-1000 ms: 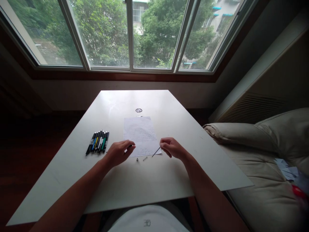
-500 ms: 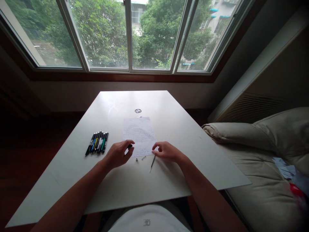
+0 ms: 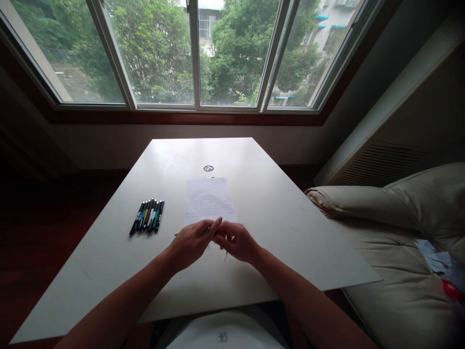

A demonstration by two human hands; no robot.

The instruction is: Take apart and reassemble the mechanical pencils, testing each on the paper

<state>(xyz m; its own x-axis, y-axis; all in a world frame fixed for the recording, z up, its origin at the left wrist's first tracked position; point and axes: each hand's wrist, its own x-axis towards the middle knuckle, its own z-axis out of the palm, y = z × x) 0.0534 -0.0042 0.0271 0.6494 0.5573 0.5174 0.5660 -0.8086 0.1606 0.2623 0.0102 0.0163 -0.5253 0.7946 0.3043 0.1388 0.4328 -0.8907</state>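
My left hand (image 3: 196,242) and my right hand (image 3: 238,242) meet over the lower part of a printed paper sheet (image 3: 209,198). The fingers of my left hand lie over what it grips; a thin dark end of a black pen barrel (image 3: 176,234) sticks out at its left side. My right hand has its fingers curled against the left fingertips, and whatever they pinch is hidden. Just below my right hand shows the pale end of a pen refill (image 3: 225,256); whether it is held or lying cannot be seen. The small pen parts are covered by my hands.
A row of several pens (image 3: 147,216) lies on the white table (image 3: 276,213) to the left. A small round dark-rimmed object (image 3: 208,168) lies beyond the sheet. A beige sofa (image 3: 378,232) with papers (image 3: 432,254) on it stands at the right, and windows rise behind.
My two hands have come together; they were apart before. My left hand moved right and nearer to me, my right hand slightly left. The small metal parts between them are now covered.
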